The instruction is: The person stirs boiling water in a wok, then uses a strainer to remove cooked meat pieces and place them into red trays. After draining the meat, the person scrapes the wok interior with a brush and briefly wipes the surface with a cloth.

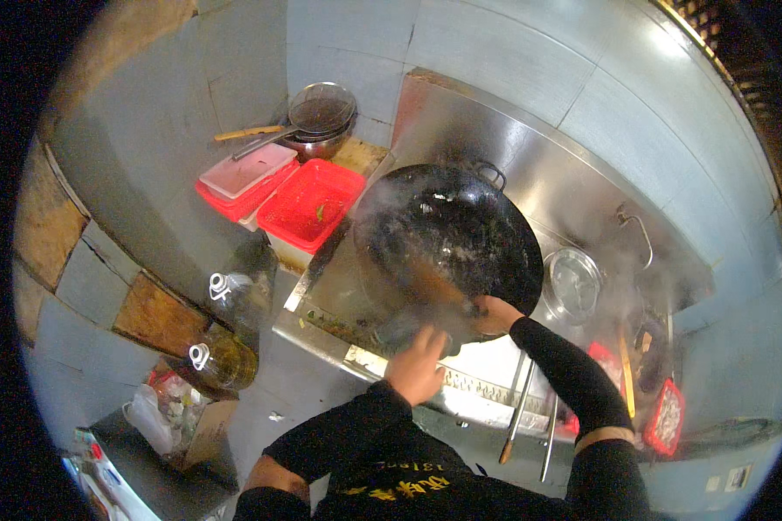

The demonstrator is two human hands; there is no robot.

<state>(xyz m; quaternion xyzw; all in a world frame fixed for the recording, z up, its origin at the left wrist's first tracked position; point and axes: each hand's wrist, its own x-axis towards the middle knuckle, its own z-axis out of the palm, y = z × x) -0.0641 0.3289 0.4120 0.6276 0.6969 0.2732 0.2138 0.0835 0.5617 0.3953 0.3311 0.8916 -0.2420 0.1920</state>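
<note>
A large black wok (495,234), tilted, fills the middle of the stove; its inside looks wet and shiny. My right hand (495,314) grips a brown tool (430,280), blurred and probably a wok brush, inside the wok's near side. Beside the near rim, my left hand (417,365) has its fingers over a dark, cloth-like thing (407,331). Steam and blur hide what exactly lies under those fingers. A loop handle (492,174) sticks out from the wok's far rim.
Red plastic baskets (313,202) and a wire strainer (322,111) stand at the back left. Right of the wok sits a round metal pan (572,285) near a curved tap (638,234). Long-handled tools (520,410) overhang the front edge. Large oil bottles (225,361) stand at left.
</note>
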